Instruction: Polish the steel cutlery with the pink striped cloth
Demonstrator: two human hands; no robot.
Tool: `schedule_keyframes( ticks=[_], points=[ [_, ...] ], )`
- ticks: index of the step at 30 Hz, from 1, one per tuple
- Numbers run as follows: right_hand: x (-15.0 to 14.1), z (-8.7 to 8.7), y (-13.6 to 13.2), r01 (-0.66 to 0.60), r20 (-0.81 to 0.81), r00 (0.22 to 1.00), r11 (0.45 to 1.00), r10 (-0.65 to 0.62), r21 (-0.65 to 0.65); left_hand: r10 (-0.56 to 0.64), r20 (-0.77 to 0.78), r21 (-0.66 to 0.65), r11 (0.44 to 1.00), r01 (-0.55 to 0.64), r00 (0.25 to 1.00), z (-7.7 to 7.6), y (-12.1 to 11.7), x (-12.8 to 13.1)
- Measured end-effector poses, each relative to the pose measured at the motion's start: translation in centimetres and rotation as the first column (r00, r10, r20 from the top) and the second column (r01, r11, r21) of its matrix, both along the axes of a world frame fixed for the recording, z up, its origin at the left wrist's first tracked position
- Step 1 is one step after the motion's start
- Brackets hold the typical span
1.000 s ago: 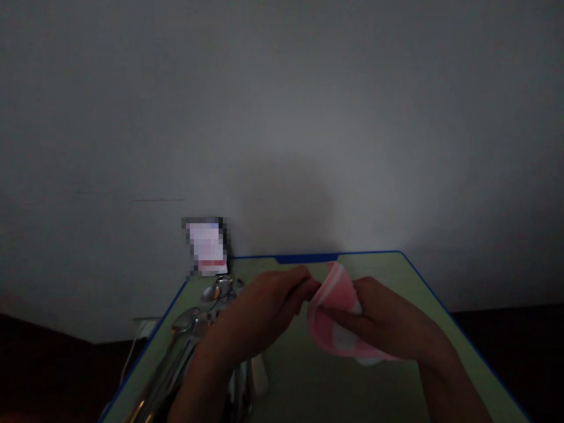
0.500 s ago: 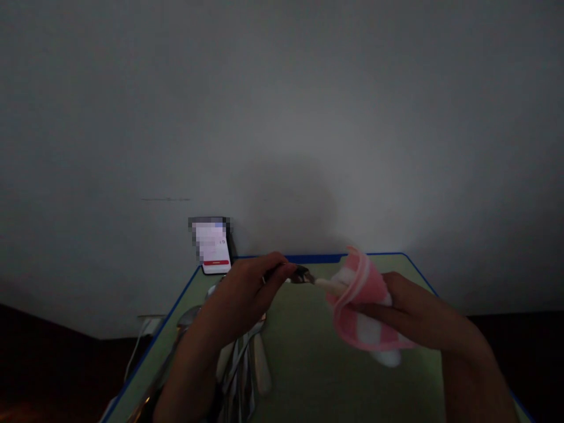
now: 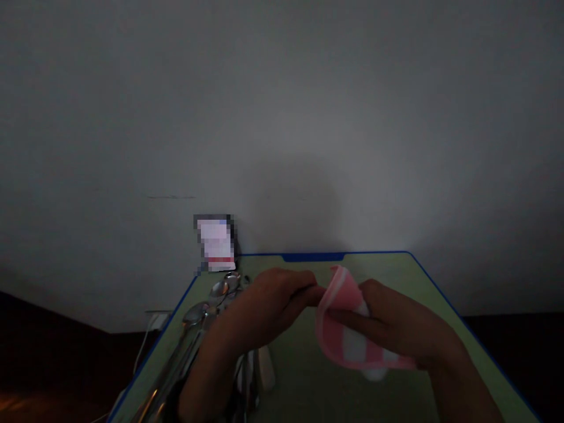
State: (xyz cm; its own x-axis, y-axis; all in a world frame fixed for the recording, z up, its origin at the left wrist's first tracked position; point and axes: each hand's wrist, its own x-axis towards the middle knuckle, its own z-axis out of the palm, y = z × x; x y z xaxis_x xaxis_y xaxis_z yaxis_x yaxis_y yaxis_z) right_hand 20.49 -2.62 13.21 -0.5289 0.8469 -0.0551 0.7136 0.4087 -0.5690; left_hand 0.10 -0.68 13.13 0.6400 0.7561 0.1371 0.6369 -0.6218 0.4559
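My right hand [image 3: 388,317] is closed on a pink and white striped cloth [image 3: 352,335], which is folded around between its thumb and fingers. My left hand [image 3: 282,299] is closed too, its fingertips right at the cloth's left edge. The metal utensil with a pale handle between the two hands is now hidden by the fingers and the cloth; its exact kind does not show. Under and beside my left forearm lies a pile of metal spoons [image 3: 219,288] and other cutlery, with one pale handle [image 3: 265,369] sticking out to the right.
The pale green table [image 3: 379,264] has a blue edge and stands against a grey wall [image 3: 282,106]. A phone [image 3: 218,244] with a lit screen leans on the wall at the back left. A white cable [image 3: 143,346] hangs left of the table.
My hands have come closer together. The cloth has moved left and slightly down, and the utensil's metal neck and pale handle, visible before, are now covered. More spoons show on the left.
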Motion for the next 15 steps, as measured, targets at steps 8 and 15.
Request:
schedule_keyframes(
  ticks=[8,15],
  points=[
    [1.3,0.2,0.4,-0.033,-0.037,0.999,0.997,0.031,-0.063,0.11,0.078,-0.003,0.994,-0.11,0.991,0.3,0.6,-2.2],
    [1.6,-0.1,0.5,-0.089,-0.258,0.963,0.996,0.082,-0.017,0.184,0.185,0.001,0.982,-0.187,0.965,0.7,0.6,-3.5]
  ],
)
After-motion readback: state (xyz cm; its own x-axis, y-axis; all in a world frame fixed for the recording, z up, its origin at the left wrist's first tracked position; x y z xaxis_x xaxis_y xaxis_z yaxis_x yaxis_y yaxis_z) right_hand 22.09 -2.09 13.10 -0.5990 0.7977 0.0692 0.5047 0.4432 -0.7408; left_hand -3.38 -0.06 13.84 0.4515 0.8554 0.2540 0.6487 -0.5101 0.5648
